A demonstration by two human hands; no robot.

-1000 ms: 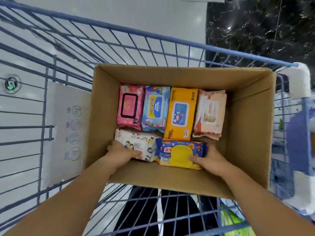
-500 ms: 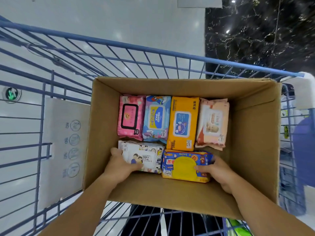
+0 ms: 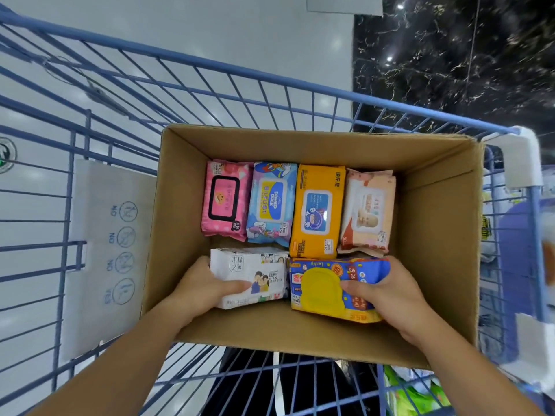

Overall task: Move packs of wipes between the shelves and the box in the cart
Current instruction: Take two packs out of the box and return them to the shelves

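Observation:
An open cardboard box (image 3: pixel 435 235) sits in a blue wire cart (image 3: pixel 240 70). Along its far side lie a pink pack (image 3: pixel 226 199), a light-blue Donald Duck pack (image 3: pixel 271 205), an orange pack (image 3: pixel 316 211) and a peach pack (image 3: pixel 368 211). Nearer to me, my left hand (image 3: pixel 204 288) grips a white cartoon pack (image 3: pixel 249 277), thumb on top. My right hand (image 3: pixel 387 295) grips a blue pack with a yellow lid (image 3: pixel 324 291), which is tilted up off the box floor.
The cart's white sign panel (image 3: pixel 108 250) stands to the left of the box. A white cart corner guard (image 3: pixel 522 160) is at the right. Pale floor lies ahead, with black marble floor (image 3: pixel 450 55) at the far right. Green packaging (image 3: pixel 414 394) shows below the cart.
Both hands have closed further round their packs. The two near packs have risen and tilted toward me, and the camera has shifted so the box sits lower in view.

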